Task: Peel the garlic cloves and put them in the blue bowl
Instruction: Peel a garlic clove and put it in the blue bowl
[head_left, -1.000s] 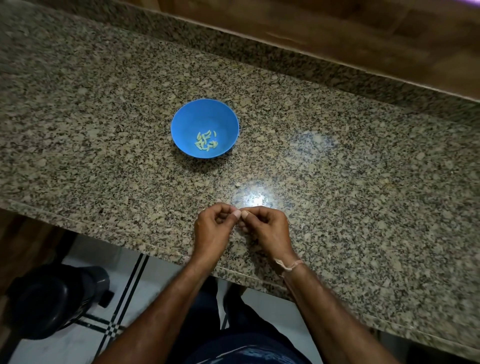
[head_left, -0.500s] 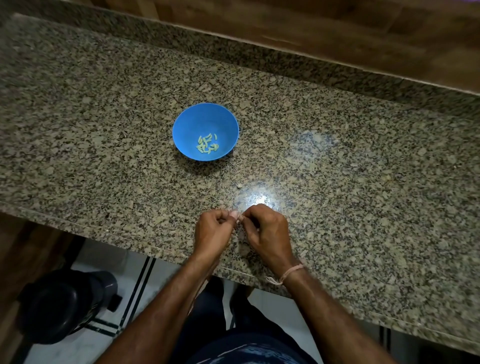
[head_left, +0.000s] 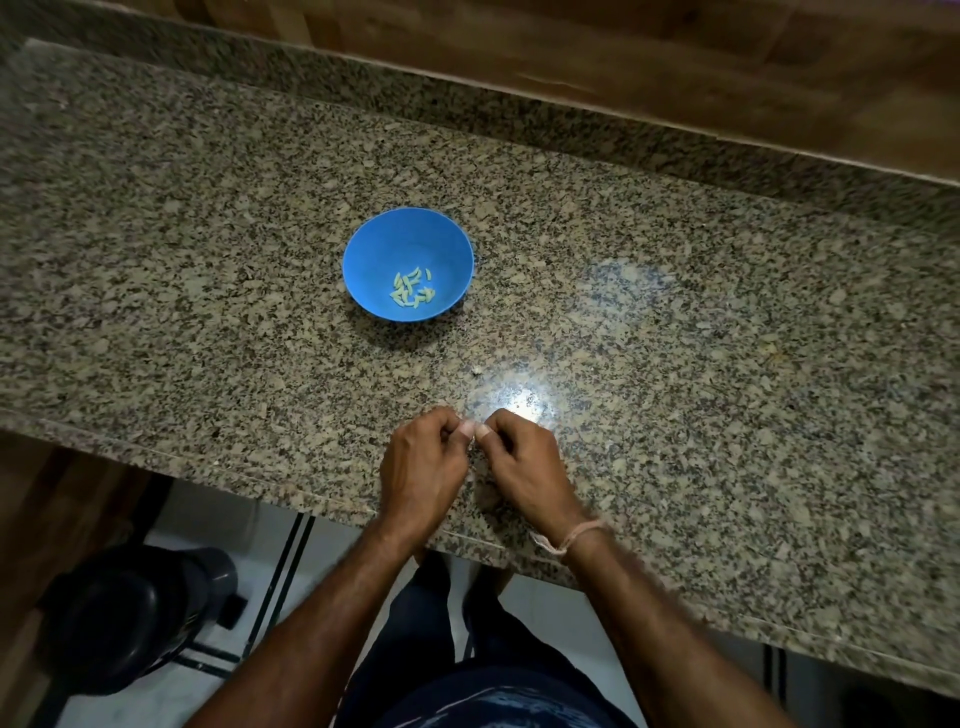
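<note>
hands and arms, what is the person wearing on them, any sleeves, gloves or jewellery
No sleeves or gloves: both forearms are bare as far as the view shows. The right hand has at its wrist a thin pale thread band with a short loose end sticking out. The left hand and its wrist carry nothing. No rings show.

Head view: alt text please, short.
A person's left hand and right hand pinch a tiny pale garlic clove together above a speckled granite counter. Farther back, a round blue bowl holds pale peeled garlic cloves.
</note>
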